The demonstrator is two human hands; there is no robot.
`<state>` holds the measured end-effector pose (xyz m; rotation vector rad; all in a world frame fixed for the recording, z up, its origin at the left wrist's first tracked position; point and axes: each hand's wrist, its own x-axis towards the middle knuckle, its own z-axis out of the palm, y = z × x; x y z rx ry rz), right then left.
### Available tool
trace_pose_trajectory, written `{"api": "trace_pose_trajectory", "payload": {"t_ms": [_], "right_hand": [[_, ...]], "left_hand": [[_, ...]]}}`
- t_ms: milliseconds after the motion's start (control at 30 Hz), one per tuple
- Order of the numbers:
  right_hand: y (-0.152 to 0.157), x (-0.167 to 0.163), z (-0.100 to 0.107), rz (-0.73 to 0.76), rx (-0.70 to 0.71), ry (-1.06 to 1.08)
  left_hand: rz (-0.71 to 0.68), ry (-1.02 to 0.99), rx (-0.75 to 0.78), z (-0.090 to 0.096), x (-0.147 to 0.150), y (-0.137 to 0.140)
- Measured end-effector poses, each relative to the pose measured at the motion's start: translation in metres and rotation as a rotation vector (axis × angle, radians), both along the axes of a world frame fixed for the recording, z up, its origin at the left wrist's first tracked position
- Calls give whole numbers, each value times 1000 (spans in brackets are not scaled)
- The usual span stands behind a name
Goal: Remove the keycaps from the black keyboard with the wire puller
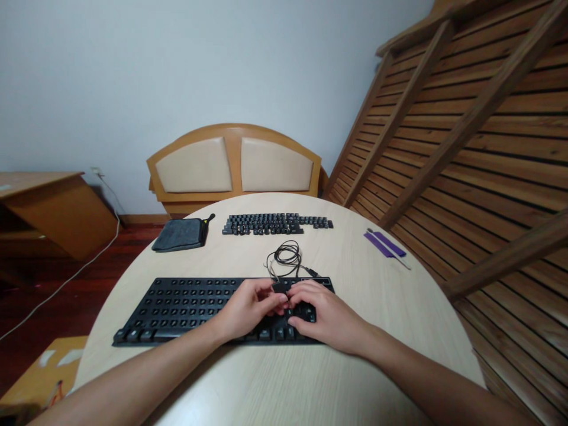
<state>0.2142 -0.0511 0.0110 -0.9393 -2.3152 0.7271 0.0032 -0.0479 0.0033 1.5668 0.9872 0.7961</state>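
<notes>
One left hand [248, 305] pinches a small black piece [279, 287] and the right hand [328, 313] curls, its hold unclear, over the stiff-looking computer keyboard [195, 304], lower middle of the frame, likely best held by its edges.

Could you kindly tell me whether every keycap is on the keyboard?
No, the keyboard has rows without caps, and many loose keycaps lie beyond it on the table.
</notes>
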Motion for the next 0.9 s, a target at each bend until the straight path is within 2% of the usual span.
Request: {"api": "trace_pose_trajectory", "payload": {"t_ms": [200,333,433,567,667,767,900], "right_hand": [[1,-2,1,-83,-46,43],[-1,-2,1,-107,-69,50],[-1,-1,-1,-78,8,18],[4,1,-2,60,223,-85],[7,0,-3,91,325,-119],[4,-1,-4,70,335,-81],[4,2,2,8,245,-6]], "left_hand": [[-2,8,159,7,0,-4],[11,39,173,9,1,-5],[35,64,137,7,0,-4],[40,20,101,4,0,-2],[45,3,109,3,0,-1],[49,-26,132,1,0,0],[75,-17,130,-1,-1,3]]}}
